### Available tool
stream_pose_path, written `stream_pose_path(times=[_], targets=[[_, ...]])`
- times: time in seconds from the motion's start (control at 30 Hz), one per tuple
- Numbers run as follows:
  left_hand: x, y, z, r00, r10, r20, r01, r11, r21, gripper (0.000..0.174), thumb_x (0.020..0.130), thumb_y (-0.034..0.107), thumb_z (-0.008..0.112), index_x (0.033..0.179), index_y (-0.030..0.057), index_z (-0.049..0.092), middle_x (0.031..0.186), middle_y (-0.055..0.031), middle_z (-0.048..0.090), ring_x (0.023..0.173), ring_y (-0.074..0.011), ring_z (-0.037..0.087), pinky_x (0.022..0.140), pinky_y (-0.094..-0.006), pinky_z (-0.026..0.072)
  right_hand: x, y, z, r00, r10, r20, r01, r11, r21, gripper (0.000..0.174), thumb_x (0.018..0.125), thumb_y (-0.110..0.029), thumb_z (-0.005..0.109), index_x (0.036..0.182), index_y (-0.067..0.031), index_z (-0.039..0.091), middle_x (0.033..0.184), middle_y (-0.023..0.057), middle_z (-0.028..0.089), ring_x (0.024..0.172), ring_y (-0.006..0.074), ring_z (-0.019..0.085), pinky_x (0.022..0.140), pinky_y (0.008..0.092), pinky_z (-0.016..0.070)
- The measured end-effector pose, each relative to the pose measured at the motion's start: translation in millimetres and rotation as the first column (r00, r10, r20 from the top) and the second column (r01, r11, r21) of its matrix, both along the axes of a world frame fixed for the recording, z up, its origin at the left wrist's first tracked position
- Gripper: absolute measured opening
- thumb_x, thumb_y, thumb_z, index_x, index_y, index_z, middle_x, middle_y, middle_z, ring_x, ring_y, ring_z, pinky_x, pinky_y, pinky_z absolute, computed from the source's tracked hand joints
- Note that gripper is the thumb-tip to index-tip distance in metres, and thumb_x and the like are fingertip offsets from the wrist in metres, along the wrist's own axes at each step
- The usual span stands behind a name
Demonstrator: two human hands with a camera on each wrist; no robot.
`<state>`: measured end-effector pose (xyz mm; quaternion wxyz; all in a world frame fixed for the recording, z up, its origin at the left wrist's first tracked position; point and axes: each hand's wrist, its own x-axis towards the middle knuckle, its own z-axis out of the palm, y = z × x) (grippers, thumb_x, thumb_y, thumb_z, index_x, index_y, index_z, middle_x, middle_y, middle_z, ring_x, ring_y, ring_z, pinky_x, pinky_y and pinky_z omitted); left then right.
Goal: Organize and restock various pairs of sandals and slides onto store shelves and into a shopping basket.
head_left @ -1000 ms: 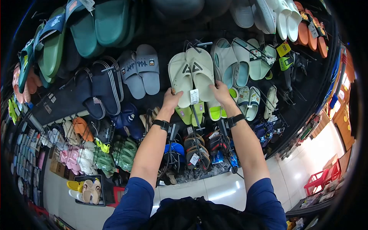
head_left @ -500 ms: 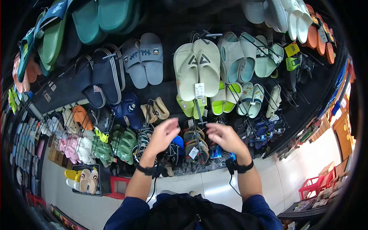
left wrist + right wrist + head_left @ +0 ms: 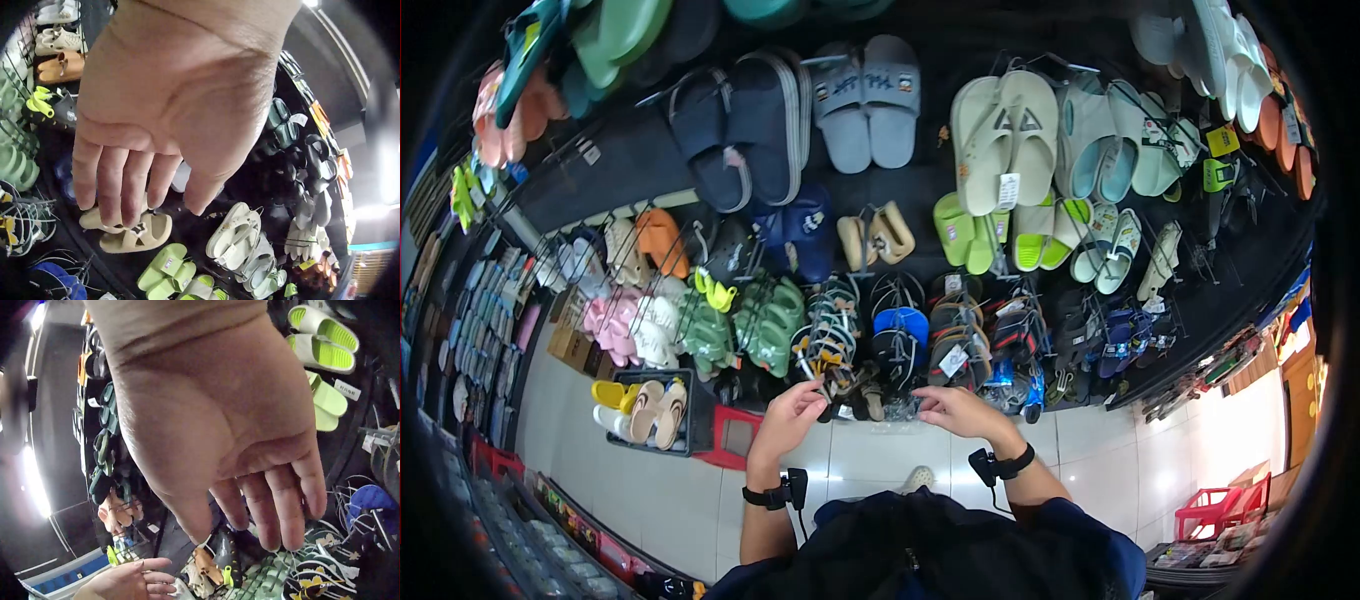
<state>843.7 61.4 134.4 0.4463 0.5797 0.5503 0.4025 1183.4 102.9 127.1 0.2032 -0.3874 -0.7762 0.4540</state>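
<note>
a pair of cream slippers [image 3: 1032,158], white tag [image 3: 1008,191] facing out, hangs on a black display wall [image 3: 880,188] above lime-green slides [image 3: 952,237]. well below, the left hand [image 3: 788,420] and right hand [image 3: 962,411] (both empty, fingers loosely open) hover near low-hung sandals [image 3: 900,325]. the cream pair looks fully hung; whether anything remains undone cannot be told.
</note>
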Motion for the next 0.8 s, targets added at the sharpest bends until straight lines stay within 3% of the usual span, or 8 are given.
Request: stream_pose_path(times=[0.03, 0.17, 0.3, 0.47, 0.6, 0.67, 0.8], targets=[[-12.4, -11.1, -1.1, 1.0, 0.024, 0.004, -0.024, 1.0, 0.014, 0.038, 0.094, 0.011, 0.066, 0.129, -0.0034, 0.058, 0.102, -0.0117, 0.071, 0.088, -0.0141, 0.067, 0.081, -0.0278, 0.054, -13.1, -4.9, -2.6, 0.999, 0.018, 0.037, -0.019, 0.999, 0.034, 0.048, 0.09, -0.022, 0.068, 0.131, -0.0011, 0.057, 0.099, 0.0192, 0.072, 0.09, 0.0346, 0.07, 0.079, 0.0406, 0.0549], [-64.3, -68.6, -3.7, 0.996, 0.087, -0.038, -0.086, 0.996, 0.017, 0.039, 0.093, 0.011, 0.067, 0.129, -0.0036, 0.058, 0.104, -0.0123, 0.071, 0.09, -0.0144, 0.067, 0.08, -0.0277, 0.0534, -69.0, -31.3, -15.0, 0.994, 0.054, 0.095, -0.065, 0.991, 0.117, 0.047, 0.09, -0.023, 0.069, 0.13, -0.0013, 0.058, 0.102, 0.0198, 0.072, 0.091, 0.0341, 0.071, 0.08, 0.0406, 0.0557], [-125.3, -144.8, -13.6, 0.971, 0.233, -0.048, -0.236, 0.968, -0.084, 0.041, 0.093, 0.012, 0.067, 0.13, -0.0024, 0.058, 0.104, -0.0124, 0.071, 0.09, -0.015, 0.066, 0.079, -0.0281, 0.0527, -137.7, -70.4, -20.5, 0.987, 0.116, 0.116, -0.126, 0.988, 0.09, 0.047, 0.09, -0.024, 0.069, 0.13, -0.0009, 0.058, 0.102, 0.0205, 0.072, 0.093, 0.0339, 0.071, 0.081, 0.0405, 0.0557], [-200.1, -255.2, -47.9, 0.926, 0.375, -0.037, -0.377, 0.924, -0.07, 0.041, 0.093, 0.012, 0.066, 0.13, -0.0032, 0.057, 0.101, -0.0126, 0.071, 0.089, -0.0142, 0.065, 0.079, -0.0277, 0.0524, -217.6, -117.2, -31.8, 0.96, 0.233, 0.153, -0.243, 0.969, 0.05, 0.048, 0.091, -0.027, 0.069, 0.129, -0.0015, 0.059, 0.103, 0.0203, 0.072, 0.093, 0.0341, 0.071, 0.082, 0.0406, 0.0553], [-243.9, -333.4, -60.9, 0.856, 0.515, -0.043, -0.514, 0.841, -0.168, 0.041, 0.094, 0.013, 0.065, 0.13, -0.0045, 0.057, 0.102, -0.0121, 0.07, 0.094, -0.0147, 0.064, 0.084, -0.0263, 0.05, -277.0, -142.0, -35.4, 0.922, 0.322, 0.216, -0.343, 0.937, 0.067, 0.049, 0.09, -0.029, 0.069, 0.13, -0.0034, 0.059, 0.105, 0.0195, 0.072, 0.096, 0.0352, 0.07, 0.083, 0.0413, 0.0546], [-255.4, -367.4, -64.3, 0.774, 0.628, -0.081, -0.633, 0.769, -0.09, 0.04, 0.094, 0.015, 0.066, 0.128, -0.0036, 0.059, 0.098, -0.0111, 0.07, 0.086, -0.0139, 0.063, 0.078, -0.0274, 0.0512, -303.8, -151.5, -29.9, 0.897, 0.374, 0.236, -0.399, 0.914, 0.07, 0.049, 0.09, -0.029, 0.069, 0.13, -0.0038, 0.059, 0.105, 0.0191, 0.072, 0.096, 0.0351, 0.069, 0.083, 0.0419, 0.0543], [-271.5, -414.2, -52.8, 0.68, 0.725, -0.113, -0.733, 0.675, -0.079, 0.04, 0.094, 0.016, 0.066, 0.128, -0.0035, 0.059, 0.097, -0.0101, 0.069, 0.086, -0.0137, 0.063, 0.078, -0.0278, 0.0512, -358.9, -161.5, -29.4, 0.849, 0.484, 0.213, -0.507, 0.86, 0.066, 0.049, 0.089, -0.029, 0.069, 0.128, -0.0027, 0.06, 0.103, 0.02, 0.071, 0.093, 0.0376, 0.068, 0.083, 0.0433, 0.0533]])
